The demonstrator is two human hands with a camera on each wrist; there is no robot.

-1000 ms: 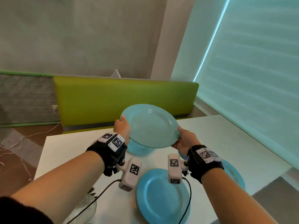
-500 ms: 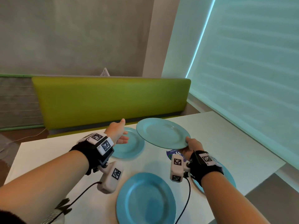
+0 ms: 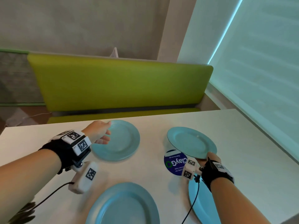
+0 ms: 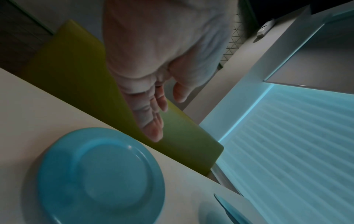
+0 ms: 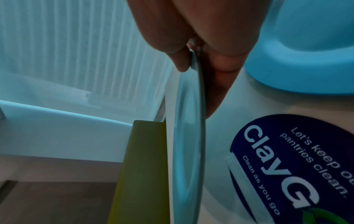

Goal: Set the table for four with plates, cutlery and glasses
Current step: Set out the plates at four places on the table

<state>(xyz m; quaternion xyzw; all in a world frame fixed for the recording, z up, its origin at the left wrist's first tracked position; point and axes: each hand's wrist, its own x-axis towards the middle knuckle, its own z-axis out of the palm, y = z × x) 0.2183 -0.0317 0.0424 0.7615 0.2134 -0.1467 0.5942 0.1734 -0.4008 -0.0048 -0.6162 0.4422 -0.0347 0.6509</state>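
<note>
Several light blue plates are on the white table point(image 3: 153, 125). My right hand point(image 3: 208, 159) pinches the near rim of one plate point(image 3: 191, 142) point(image 5: 188, 136), thumb on top and fingers underneath, holding it tilted just above the table at the far right. A second plate point(image 3: 119, 141) point(image 4: 103, 175) lies flat at the far left. My left hand point(image 3: 101, 132) point(image 4: 153, 109) hovers over that plate's left rim with fingers straight and holds nothing. A third plate point(image 3: 124, 206) lies near the front edge, a fourth point(image 3: 202, 206) under my right forearm.
A round dark blue sticker point(image 3: 174, 164) point(image 5: 298, 166) is on the table below the held plate. A green bench point(image 3: 119, 84) runs along the far side. A window blind point(image 3: 258, 70) fills the right. A dark patterned object point(image 3: 22, 212) shows at the front left corner.
Both hands held one plate a second ago. The left hand has let go and stayed over the plate beneath. The right hand has carried its plate right and down toward the table.
</note>
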